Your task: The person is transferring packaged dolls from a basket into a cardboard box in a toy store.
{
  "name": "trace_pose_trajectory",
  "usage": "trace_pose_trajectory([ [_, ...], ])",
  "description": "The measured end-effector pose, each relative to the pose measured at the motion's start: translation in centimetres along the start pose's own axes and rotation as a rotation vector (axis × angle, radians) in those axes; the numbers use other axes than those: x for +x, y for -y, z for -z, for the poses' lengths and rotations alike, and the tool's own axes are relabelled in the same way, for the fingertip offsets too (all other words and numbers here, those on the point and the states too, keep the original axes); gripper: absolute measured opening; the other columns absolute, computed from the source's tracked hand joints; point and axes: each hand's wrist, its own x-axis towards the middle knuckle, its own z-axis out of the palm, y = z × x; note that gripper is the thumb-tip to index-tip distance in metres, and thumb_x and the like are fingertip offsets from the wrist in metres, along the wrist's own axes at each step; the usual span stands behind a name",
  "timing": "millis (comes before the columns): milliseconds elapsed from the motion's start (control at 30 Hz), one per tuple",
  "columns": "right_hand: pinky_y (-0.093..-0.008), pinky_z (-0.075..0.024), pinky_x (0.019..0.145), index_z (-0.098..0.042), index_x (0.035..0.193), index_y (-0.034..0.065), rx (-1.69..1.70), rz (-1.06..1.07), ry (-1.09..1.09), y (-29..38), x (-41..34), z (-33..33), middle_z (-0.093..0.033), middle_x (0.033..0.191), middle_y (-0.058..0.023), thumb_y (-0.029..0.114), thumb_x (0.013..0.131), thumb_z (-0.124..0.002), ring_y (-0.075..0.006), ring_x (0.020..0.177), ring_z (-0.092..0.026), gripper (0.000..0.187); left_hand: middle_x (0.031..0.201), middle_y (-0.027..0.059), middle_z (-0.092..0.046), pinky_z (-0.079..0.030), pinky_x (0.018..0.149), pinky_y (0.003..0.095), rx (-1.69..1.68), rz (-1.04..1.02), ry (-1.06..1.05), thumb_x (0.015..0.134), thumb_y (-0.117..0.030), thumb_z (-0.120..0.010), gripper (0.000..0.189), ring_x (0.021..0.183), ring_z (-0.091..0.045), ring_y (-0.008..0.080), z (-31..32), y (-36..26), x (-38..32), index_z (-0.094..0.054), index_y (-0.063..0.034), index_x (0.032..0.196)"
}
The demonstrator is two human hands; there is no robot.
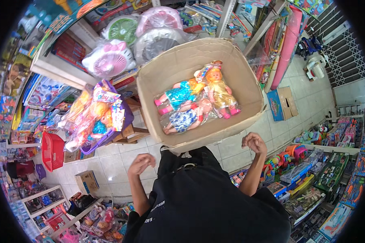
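Observation:
Before me stands a large open cardboard box (158,68). Inside lie a doll in a turquoise dress (180,94), a doll in a gold dress (220,92) and a doll in a blue-and-white floral dress (184,119), each in clear plastic wrap. My left hand (141,163) hovers below the box's near left corner, holding nothing, fingers loosely bent. Beyond the near right side of the box, my right hand (255,142) is raised with curled fingers and also holds nothing. Neither hand touches the box.
To the left, a purple basket (126,112) holds several wrapped dolls, with a red plastic basket (52,152) beyond it. Wrapped fans (111,59) stand behind the box. Boxed toys (307,200) fill shelves at right. Cardboard cartons (282,103) rest on the tiled floor (109,165).

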Motion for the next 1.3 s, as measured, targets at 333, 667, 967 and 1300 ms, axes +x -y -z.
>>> trace_pose_trajectory([
  [333, -0.0456, -0.0445, 0.081, -0.051, 0.118, 0.0151, -0.212, -1.285, -1.04, -28.3, -5.7, -3.8, -0.055, 0.108, -0.0084, 0.043, 0.08, -0.059, -0.0242, 0.096, -0.054, 0.048, 0.079, 0.0063, -0.061, -0.046, 0.059, 0.0289, 0.577, 0.593, -0.423, 0.082, -0.036, -0.058, 0.038, 0.069, -0.057, 0.0154, 17.8, 15.2, -1.9, -0.058, -0.0044, 0.103],
  [667, -0.0254, -0.0441, 0.063, -0.061, 0.094, 0.0032, -0.977, -0.669, -0.335, -42.7, 16.4, -16.4, -0.058, 0.072, -0.0039, 0.02, 0.085, -0.056, -0.0124, 0.067, -0.054, 0.02, 0.096, 0.0172, -0.063, -0.048, 0.078, 0.0388, 1.149, 0.125, -0.344, 0.086, -0.036, -0.054, 0.038, 0.088, -0.061, 0.033, 24.9, 4.4, -9.7, -0.058, -0.0036, 0.105],
  [967, -0.0309, -0.0436, 0.067, -0.055, 0.092, 0.0011, -1.191, 0.141, -0.276, -25.3, 34.9, -35.4, -0.057, 0.084, -0.0113, 0.017, 0.082, -0.059, -0.022, 0.075, -0.056, 0.019, 0.107, 0.0126, -0.056, -0.034, 0.092, 0.0446, 1.484, -0.831, -0.626, 0.074, -0.014, -0.066, 0.034, 0.104, -0.051, 0.0302, 14.1, -17.5, -14.5, -0.056, -0.0047, 0.106],
  [1300, -0.0503, -0.0226, 0.099, -0.057, 0.099, 0.0132, -1.705, 0.517, -0.235, -25.2, 42.9, -38.7, -0.041, 0.122, -0.0154, 0.019, 0.071, -0.067, -0.036, 0.123, -0.029, 0.031, 0.107, 0.008, -0.055, -0.027, 0.098, 0.0494, 1.961, -0.422, -0.72, 0.064, -0.027, -0.073, 0.063, 0.104, -0.05, 0.0257, 21.2, -21.5, -13.4, -0.046, -0.0109, 0.119],
])
